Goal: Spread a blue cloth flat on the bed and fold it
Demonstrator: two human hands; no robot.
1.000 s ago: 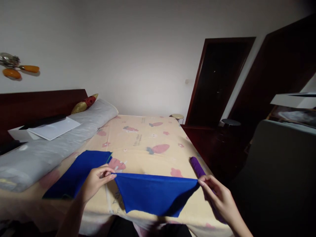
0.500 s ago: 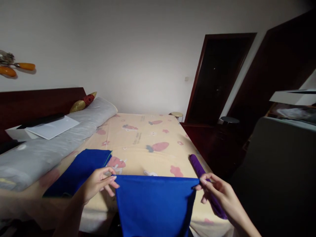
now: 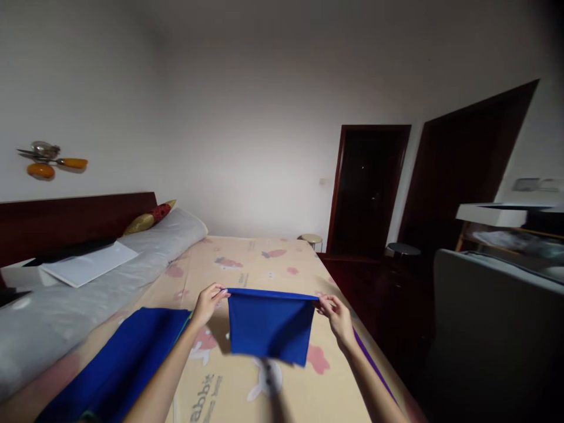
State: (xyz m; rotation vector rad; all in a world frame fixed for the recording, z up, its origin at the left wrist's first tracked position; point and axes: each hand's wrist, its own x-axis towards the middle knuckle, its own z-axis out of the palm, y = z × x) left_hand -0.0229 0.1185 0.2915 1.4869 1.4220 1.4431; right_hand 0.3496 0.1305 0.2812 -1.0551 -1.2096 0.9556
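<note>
Over the bed my left hand and right hand pinch the top corners of a blue cloth. It hangs soft and light, so corners seem best.

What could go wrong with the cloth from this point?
The blue cloth hangs in the air, pinched only at its top corners by the left hand and right hand, so a corner could slip free. Its lower edge looks uneven, so it may land creased on the bed.
</note>
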